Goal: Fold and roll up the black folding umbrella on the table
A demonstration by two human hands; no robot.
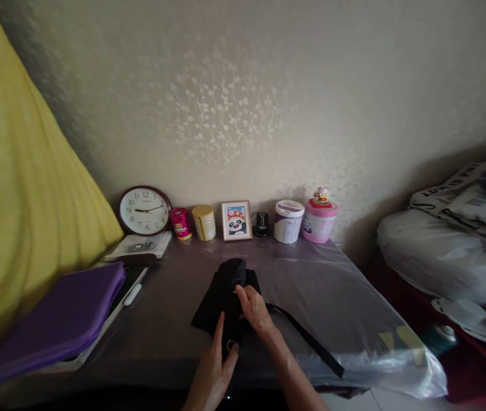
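Note:
A piece of black fabric (214,301) lies bunched on the table before me; its exact kind cannot be made out. One long black strap (307,337) trails from it to the right, toward the table's front edge. Near its lower end shows a small metal ring (230,345). My left hand (214,365) rests on the lower part, index finger and thumb stretched apart on either side of the ring; the other fingers are hidden. My right hand (252,308) is closed on a fold of the fabric near its upper middle, thumb on top.
A plastic sheet covers the table (166,308). At left lies a purple folder (63,314) beside a yellow curtain (24,171). Along the wall stand a clock (144,210), a picture frame (237,221) and several tubs (288,222). Stuffed bags (448,245) are piled at right.

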